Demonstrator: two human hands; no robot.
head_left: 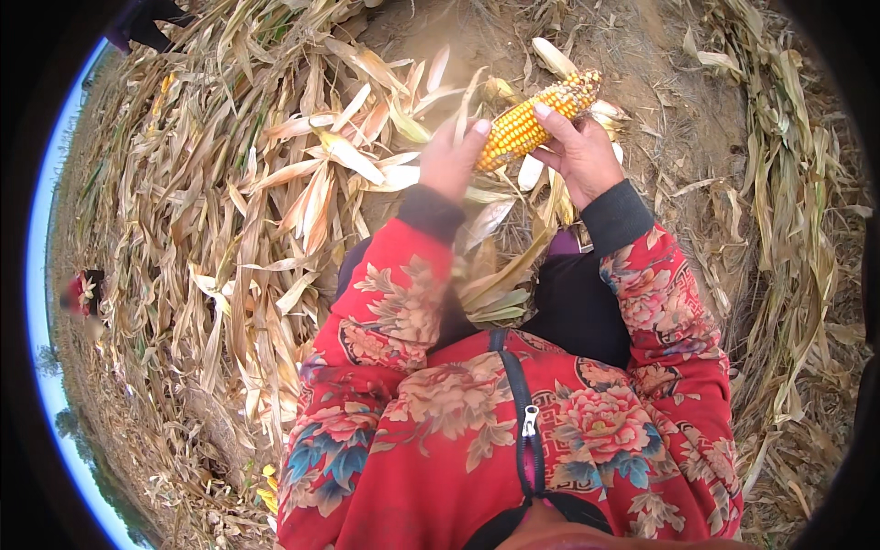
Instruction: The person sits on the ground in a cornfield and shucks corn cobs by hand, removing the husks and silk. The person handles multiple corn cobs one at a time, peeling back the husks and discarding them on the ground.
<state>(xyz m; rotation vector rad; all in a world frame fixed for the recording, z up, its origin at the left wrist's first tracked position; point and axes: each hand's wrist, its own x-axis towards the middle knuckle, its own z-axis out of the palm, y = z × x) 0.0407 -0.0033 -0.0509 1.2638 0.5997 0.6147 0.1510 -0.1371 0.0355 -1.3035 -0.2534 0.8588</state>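
Note:
A husked ear of yellow corn (521,128), pale and patchy at its tip, is held up slantwise between my two hands. My left hand (449,156) closes round its lower left end, with a strip of dry husk standing by the thumb. Toward the tip, my right hand (585,158) grips it, thumb on top of the kernels and fingers beneath. Loose pale husks (490,225) hang and lie below the ear, between my hands and my knees. Just beyond the tip lies another pale husk piece (554,57).
Dry corn stalks and leaves (220,174) cover the ground on the left, and another row of stalks (779,174) runs along the right. Bare soil (674,110) shows between them. Yellow ears (269,489) lie at the lower left. A person (84,291) is far off at the left.

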